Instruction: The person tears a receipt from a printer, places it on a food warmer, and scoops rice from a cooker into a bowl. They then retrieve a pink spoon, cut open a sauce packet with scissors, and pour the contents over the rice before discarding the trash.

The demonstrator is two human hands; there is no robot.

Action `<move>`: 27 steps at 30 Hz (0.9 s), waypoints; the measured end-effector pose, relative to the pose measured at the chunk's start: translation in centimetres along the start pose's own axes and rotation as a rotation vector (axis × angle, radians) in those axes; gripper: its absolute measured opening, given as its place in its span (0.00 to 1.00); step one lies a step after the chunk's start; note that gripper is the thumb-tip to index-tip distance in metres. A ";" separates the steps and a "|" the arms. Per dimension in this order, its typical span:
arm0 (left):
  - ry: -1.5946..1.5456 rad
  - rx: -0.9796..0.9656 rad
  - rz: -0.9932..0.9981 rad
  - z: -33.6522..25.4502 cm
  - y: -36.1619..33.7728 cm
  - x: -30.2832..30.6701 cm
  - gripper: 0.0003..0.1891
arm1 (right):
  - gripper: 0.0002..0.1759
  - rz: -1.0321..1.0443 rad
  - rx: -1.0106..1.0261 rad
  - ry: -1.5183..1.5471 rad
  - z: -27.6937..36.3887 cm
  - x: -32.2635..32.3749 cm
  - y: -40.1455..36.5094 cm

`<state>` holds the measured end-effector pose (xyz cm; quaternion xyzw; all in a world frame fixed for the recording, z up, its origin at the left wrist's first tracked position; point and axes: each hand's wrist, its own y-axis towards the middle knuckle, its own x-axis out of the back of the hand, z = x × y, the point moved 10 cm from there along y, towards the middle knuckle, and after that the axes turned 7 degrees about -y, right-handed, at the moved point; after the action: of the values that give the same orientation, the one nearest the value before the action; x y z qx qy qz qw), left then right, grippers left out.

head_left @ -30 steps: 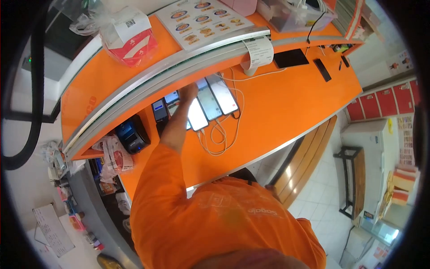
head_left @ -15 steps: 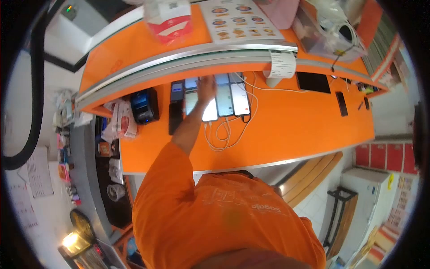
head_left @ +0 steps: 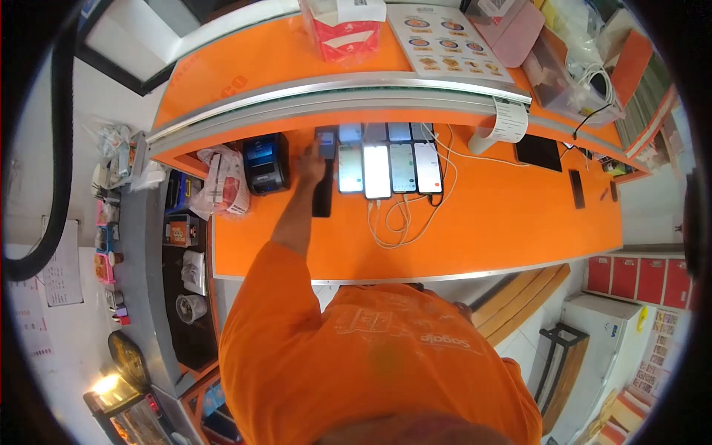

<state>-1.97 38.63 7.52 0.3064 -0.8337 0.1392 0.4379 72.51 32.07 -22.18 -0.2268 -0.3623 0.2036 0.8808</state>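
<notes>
The black, long handheld terminal with a small blue screen (head_left: 322, 202) lies on the orange counter top (head_left: 504, 200), near its left end. Its long axis runs from the near edge of the counter toward the raised orange shelf with a metal rim (head_left: 334, 93), and the screen end points away from the person.

To the left of the terminal stands a black box-shaped printer (head_left: 265, 162), just beside it. The left hand (head_left: 312, 166) lies on the upper half of the terminal with the fingers stretched over it. It touches the device, but I cannot tell if the fingers close around it. The hand covers the middle part, so only the dark lower body and a bit of the screen are visible.

To the right, four flat phones with lit screens (head_left: 377, 170) lie side by side, parallel to the terminal, with white cables (head_left: 397, 222) in loops below them. More screens behind them are cut off by the shelf. The right hand is out of view.
</notes>
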 end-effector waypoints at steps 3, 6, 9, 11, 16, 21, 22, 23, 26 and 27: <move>0.032 -0.108 -0.150 -1.2 -0.1 1.6 0.32 | 0.16 -0.048 0.028 -0.051 2.2 -0.6 -2.1; 0.025 -0.152 -0.149 -1.5 0.6 1.7 0.32 | 0.15 -0.006 0.025 -0.244 1.4 0.8 -7.2; -0.305 -0.122 -0.024 -0.6 1.3 1.2 0.34 | 0.14 0.026 -0.022 -0.359 0.5 1.3 -11.7; -0.467 -0.250 -0.166 -1.6 -0.1 3.3 0.37 | 0.13 0.028 -0.052 -0.384 -0.1 1.4 -13.5; -0.902 -0.129 0.013 0.5 0.1 0.5 0.39 | 0.11 0.014 -0.082 -0.392 0.6 -1.9 -14.8; -1.141 -0.125 0.061 1.4 0.0 -0.4 0.38 | 0.09 -0.077 -0.080 -0.279 3.5 -6.7 -10.9; -0.767 -0.240 -0.013 -0.5 -1.7 2.4 0.36 | 0.09 -0.117 -0.097 -0.208 4.3 -7.6 -9.8; -0.389 -0.345 -0.084 -2.3 -3.8 4.2 0.35 | 0.08 -0.151 -0.109 -0.138 5.5 -8.7 -8.4; 0.017 -0.611 0.011 -4.3 -10.9 2.8 0.33 | 0.07 -0.410 -0.227 0.399 8.7 -8.2 -7.6; 0.018 -0.610 0.012 -3.2 -12.6 1.5 0.33 | 0.06 -0.500 -0.211 0.529 11.5 -6.7 -9.0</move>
<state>7.44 29.88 10.16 0.1544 -0.8348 -0.1123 0.5164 61.41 24.12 -13.60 -0.2654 -0.1856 -0.1218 0.9382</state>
